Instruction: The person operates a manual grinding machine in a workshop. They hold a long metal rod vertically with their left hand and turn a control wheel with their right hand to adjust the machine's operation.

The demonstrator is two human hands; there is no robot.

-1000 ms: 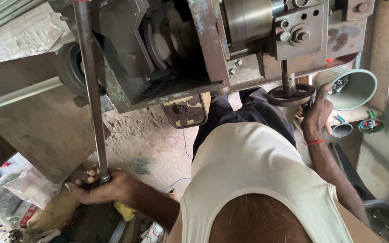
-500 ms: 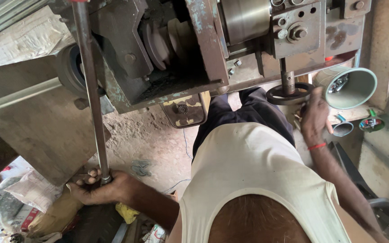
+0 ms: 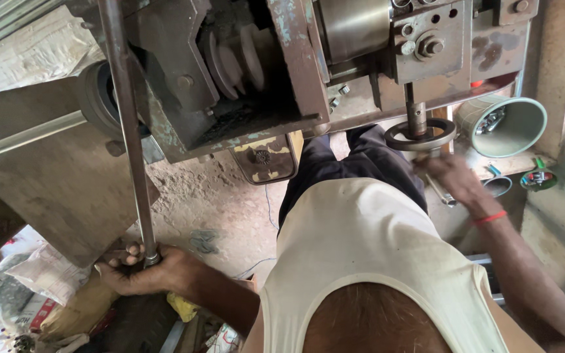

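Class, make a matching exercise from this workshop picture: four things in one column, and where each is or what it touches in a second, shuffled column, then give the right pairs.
Things
1. left hand
2. right hand
3. green cup
4. red band

Places
A. on its side, to the right of the handwheel
B. gripping the bottom of the long steel rod
C. around the right wrist
D. just below the round handwheel

Pairs: 1-B, 2-D, 3-A, 4-C

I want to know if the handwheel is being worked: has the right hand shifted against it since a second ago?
Yes. The right hand was up beside the handwheel rim; it now sits lower, just below it, nearer the body.
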